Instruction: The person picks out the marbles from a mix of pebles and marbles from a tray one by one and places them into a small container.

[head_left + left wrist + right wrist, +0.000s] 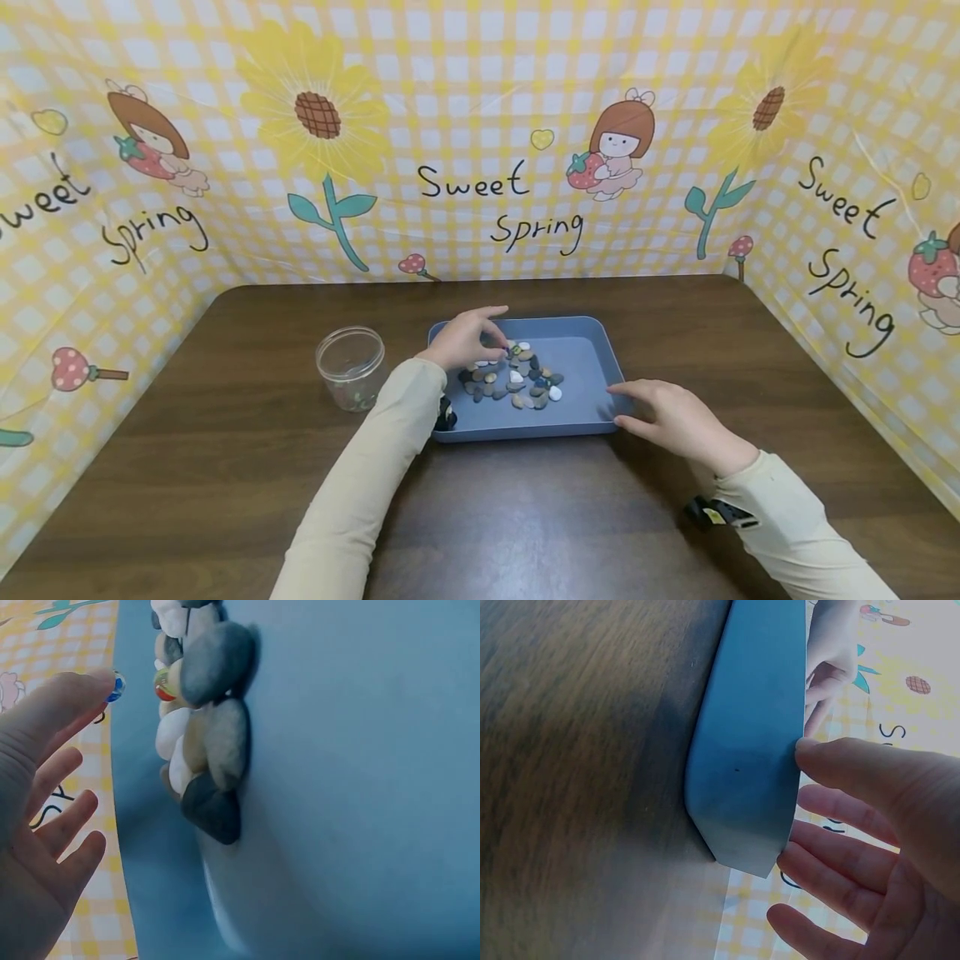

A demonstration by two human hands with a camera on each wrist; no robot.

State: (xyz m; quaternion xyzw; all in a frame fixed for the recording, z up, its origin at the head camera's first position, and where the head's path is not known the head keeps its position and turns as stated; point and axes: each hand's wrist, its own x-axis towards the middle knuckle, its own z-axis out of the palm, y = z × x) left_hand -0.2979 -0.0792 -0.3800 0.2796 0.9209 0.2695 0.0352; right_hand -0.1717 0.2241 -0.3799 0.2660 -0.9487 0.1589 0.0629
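The brown desk [225, 467] is fenced on three sides by a yellow checked cloth [480, 125] printed with sunflowers. Near the middle of the desk, toward its back edge, sits a blue tray [585, 350], and left of it, well apart, a clear jar [350, 367] stands upright and open.

Inside the tray a heap of pebbles [517, 379] (grey, tan, a few white) lies toward its left half. Among them in the left wrist view is a glass marble [163, 684] with red and yellow inside, wedged in the heap, and a second blue marble [115, 686] sits right at a fingertip.

The left hand [465, 337] reaches over the tray's back left corner above the pebbles, fingers spread and mostly straight, one fingertip touching the blue marble; whether it is pinched I cannot tell. The right hand [671, 417] rests open against the tray's front right corner, thumb on the rim, steadying it.

Judging by the jar, which seems to hold only a few small bits at its bottom, the sorting looks barely begun, and at least two marbles are still in the tray.

Only the left wrist view shows the marbles; only the head view shows the jar. The right wrist view shows the tray's outer wall and the thumb on its edge.
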